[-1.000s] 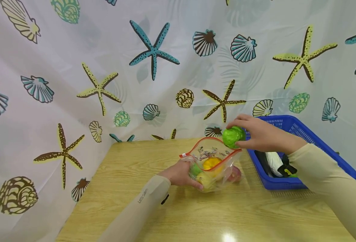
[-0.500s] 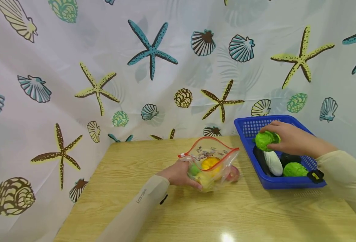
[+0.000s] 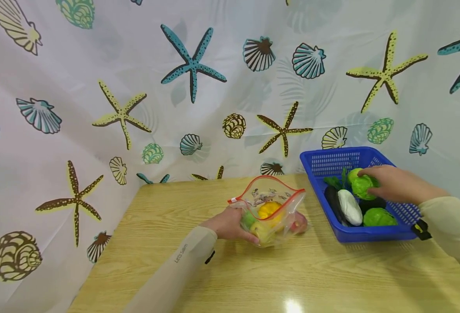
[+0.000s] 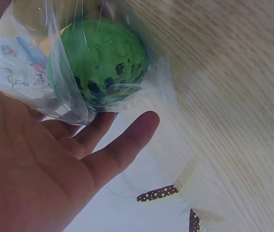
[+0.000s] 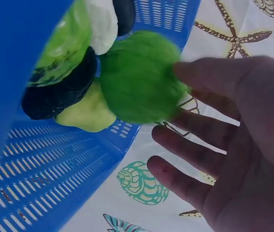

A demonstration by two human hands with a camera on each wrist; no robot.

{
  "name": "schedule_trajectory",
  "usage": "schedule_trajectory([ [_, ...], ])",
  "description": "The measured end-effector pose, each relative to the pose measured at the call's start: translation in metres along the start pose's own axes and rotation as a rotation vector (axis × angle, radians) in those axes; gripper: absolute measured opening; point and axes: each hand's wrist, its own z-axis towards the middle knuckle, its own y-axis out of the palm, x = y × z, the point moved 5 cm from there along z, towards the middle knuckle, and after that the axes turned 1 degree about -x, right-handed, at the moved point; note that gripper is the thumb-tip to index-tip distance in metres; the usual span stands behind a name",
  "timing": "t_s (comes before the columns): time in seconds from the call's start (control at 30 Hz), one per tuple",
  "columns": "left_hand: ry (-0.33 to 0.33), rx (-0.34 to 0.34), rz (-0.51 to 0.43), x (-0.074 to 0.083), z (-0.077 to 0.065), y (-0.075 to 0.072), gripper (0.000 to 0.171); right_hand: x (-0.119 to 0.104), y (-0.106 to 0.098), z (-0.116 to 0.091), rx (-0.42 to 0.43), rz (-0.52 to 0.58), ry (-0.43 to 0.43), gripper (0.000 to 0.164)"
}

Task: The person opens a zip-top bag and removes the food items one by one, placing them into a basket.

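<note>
A toy green cabbage (image 3: 363, 188) is at the fingertips of my right hand (image 3: 392, 184), thumb on one side and fingers on the other, over the blue basket (image 3: 355, 236). My left hand (image 3: 230, 224) grips the side of a clear zip bag (image 3: 298, 201) with a red seal, standing with its mouth open on the table. Through the plastic show a yellow pumpkin-like piece (image 3: 269, 209), a pale yellow piece (image 3: 262, 233), a reddish round piece (image 3: 299, 222) and a green round piece (image 4: 100, 60). In the left wrist view, the left fingers lie along the bag's edge.
Inside the basket lie a dark eggplant (image 3: 333, 205), a white oblong piece (image 3: 350, 208), a second leafy green cabbage (image 3: 379, 217), a black avocado-like piece (image 5: 62, 94) and a yellow-green piece (image 5: 89, 112). A shell-print curtain (image 3: 214, 108) hangs behind the wooden table (image 3: 167, 208).
My right hand has carried the cabbage from above the bag's mouth rightward and down to the basket. The left hand and the bag have stayed in place.
</note>
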Motion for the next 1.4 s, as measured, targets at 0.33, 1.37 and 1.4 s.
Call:
schedule_trajectory([
  [0.33, -0.008, -0.003, 0.006, 0.000, -0.003, -0.001, 0.085, 0.000, 0.008, 0.002, -0.026, -0.012, 0.021, 0.042],
  [1.37, 0.002, -0.018, 0.022, -0.001, -0.002, 0.001, 0.075, -0.202, -0.039, 0.029, 0.352, 0.043, -0.514, 0.035],
  [1.4, 0.004, -0.021, 0.024, 0.000, -0.002, 0.002, 0.076, -0.208, -0.039, 0.031, 0.361, 0.049, -0.537, 0.036],
])
